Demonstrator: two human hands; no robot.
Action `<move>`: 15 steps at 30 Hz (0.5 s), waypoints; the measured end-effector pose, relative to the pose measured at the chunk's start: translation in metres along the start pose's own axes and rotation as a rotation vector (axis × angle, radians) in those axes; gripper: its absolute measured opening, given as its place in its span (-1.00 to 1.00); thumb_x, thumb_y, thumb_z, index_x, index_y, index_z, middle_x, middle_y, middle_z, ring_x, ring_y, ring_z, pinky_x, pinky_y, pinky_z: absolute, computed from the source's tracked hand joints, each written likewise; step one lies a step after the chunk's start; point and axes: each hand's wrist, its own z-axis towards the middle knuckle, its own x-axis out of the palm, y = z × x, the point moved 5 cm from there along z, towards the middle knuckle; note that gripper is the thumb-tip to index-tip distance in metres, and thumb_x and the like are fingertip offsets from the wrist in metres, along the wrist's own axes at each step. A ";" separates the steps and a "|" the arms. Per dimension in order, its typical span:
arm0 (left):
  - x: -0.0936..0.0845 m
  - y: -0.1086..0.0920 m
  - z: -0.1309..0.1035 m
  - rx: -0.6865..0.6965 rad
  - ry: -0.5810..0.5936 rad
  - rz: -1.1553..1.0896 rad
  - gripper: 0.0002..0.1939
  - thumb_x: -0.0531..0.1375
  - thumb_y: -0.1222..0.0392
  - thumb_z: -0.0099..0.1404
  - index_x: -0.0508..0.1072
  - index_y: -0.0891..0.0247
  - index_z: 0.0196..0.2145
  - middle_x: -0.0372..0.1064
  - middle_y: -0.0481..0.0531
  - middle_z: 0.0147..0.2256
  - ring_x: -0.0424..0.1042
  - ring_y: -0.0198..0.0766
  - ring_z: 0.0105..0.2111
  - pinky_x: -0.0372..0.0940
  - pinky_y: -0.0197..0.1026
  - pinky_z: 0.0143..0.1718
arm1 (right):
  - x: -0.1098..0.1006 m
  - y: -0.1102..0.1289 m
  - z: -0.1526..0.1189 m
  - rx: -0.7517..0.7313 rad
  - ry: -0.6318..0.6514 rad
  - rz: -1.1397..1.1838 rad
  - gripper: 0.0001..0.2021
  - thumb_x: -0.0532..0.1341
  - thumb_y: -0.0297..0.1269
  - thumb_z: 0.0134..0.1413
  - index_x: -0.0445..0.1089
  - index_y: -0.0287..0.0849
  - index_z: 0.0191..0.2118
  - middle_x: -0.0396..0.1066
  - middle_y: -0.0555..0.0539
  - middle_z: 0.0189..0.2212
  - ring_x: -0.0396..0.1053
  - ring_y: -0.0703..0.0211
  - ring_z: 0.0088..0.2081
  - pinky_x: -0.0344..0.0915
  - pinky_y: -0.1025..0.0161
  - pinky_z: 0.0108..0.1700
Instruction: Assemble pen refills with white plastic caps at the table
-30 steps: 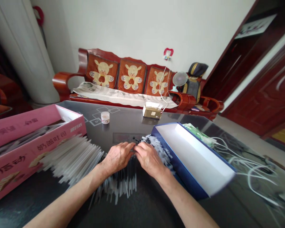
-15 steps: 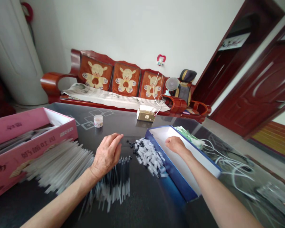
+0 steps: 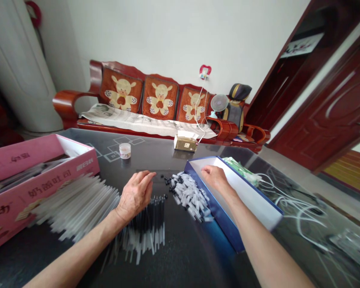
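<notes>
My left hand (image 3: 135, 193) is over the near end of a row of thin dark-and-clear tubes like pen refills (image 3: 148, 228); its fingers are stretched out to the right, and I see nothing held. A fan of pale, longer translucent tubes (image 3: 78, 204) lies left of it. My right hand (image 3: 215, 176) is curled closed above the open blue box (image 3: 228, 224) with a white inside. Whatever its fingertips hold, if anything, is hidden. Between the hands is a heap of short translucent caps (image 3: 190, 196), with small black pieces (image 3: 168, 181) at its far left edge.
A pink box (image 3: 48, 180) holding more tubes stands at the left. Farther back are a small white jar (image 3: 125, 151) and a tissue box (image 3: 185, 143). Right of the blue box lie a green-white packet (image 3: 243, 172) and white cables (image 3: 297, 212). A wooden sofa (image 3: 75, 100) stands beyond the table.
My right hand has moved left inside the blue box's outline, toward the wall nearest the cap heap. My left hand stays almost where it was. The view has shifted slightly.
</notes>
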 end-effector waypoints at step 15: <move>-0.001 0.024 0.001 -0.321 0.071 0.092 -0.71 0.00 0.25 0.29 0.43 0.22 -0.11 0.39 0.03 -0.36 0.40 -0.26 -0.30 0.28 -0.28 -0.25 | 0.062 0.125 -0.097 -0.321 0.211 0.220 -0.89 0.19 -0.36 -0.05 0.48 -0.13 -0.46 0.50 -0.03 -0.52 0.43 0.21 -0.43 0.18 0.34 -0.38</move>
